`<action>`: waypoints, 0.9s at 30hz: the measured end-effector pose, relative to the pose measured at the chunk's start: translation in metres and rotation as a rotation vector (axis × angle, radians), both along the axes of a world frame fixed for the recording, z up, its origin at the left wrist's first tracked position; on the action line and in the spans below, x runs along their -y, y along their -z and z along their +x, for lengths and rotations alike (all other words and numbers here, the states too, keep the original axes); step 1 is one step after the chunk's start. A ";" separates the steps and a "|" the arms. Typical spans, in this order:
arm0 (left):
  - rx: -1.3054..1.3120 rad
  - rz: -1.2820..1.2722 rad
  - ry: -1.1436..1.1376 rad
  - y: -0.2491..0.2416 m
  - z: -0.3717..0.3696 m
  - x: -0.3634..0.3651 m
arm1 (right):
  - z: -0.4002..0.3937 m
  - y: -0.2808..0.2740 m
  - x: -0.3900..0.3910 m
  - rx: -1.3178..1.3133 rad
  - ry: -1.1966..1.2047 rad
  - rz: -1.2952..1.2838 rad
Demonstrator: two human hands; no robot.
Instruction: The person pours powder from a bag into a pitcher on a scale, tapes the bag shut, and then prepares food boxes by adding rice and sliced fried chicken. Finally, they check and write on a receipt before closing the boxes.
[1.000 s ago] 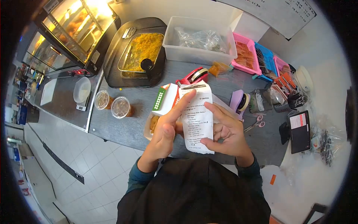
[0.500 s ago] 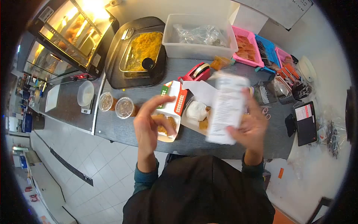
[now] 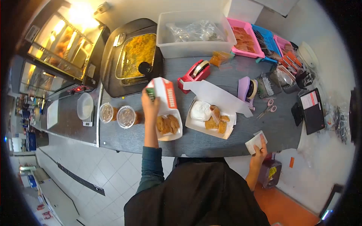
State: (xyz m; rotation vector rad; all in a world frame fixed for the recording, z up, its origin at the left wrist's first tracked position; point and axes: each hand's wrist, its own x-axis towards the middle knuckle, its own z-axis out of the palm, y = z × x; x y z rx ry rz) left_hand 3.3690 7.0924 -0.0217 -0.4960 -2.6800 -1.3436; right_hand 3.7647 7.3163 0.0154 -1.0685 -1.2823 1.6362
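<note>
My left hand (image 3: 151,107) is closed on the raised lid (image 3: 162,88) of a white takeaway box with red and green print. Browned, fried-looking pieces (image 3: 168,124) lie in that box. At the table's front edge on the right, my right hand (image 3: 258,153) grips a folded white paper (image 3: 253,144). Between the hands stands a second takeaway box (image 3: 192,122), its lid tilted back. Inside it are a white rounded mound (image 3: 201,110), like rice, and several brown pieces (image 3: 217,121), with a small sachet on top.
Two lidded cups (image 3: 126,117) stand left of the boxes. Behind are a red tape dispenser (image 3: 193,76), a plastic bin (image 3: 196,49) and a foil tray (image 3: 137,56). A purple tape dispenser (image 3: 244,90), scissors (image 3: 268,108) and a tablet (image 3: 312,111) are on the right.
My left hand has come onto the left box's lid. My right hand has moved right and down with the paper, which looks smaller and folded now, uncovering the second box.
</note>
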 end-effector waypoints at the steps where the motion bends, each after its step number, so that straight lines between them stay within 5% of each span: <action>1: -0.034 -0.035 -0.042 -0.004 -0.001 0.001 | 0.004 0.011 0.002 0.040 -0.021 -0.006; 5: -0.347 -0.239 -0.166 -0.036 0.006 -0.016 | 0.010 0.031 0.008 0.231 -0.092 0.092; 6: -0.436 -0.093 -0.113 -0.057 0.020 -0.031 | 0.007 0.032 0.006 0.290 -0.098 0.153; 8: -0.447 0.104 0.155 -0.082 0.064 -0.060 | 0.002 0.039 0.000 0.125 -0.086 0.075; 10: -0.166 0.136 0.578 -0.079 0.123 -0.088 | 0.005 0.065 -0.014 0.254 -0.084 0.305; 13: 0.290 0.187 1.151 -0.051 0.225 -0.145 | 0.021 0.077 -0.035 0.728 -0.235 0.688; 15: 0.298 0.193 1.270 -0.022 0.263 -0.175 | 0.035 0.070 -0.047 0.905 -0.250 0.856; 18: 0.028 0.077 0.689 -0.001 0.276 -0.198 | 0.055 0.070 -0.070 0.978 -0.353 0.938; 20: 0.200 0.232 0.570 0.013 0.267 -0.195 | 0.065 0.071 -0.078 0.968 -0.459 0.941; 27: 0.072 0.181 0.284 0.023 0.270 -0.182 | 0.055 0.070 -0.098 0.493 -0.738 1.042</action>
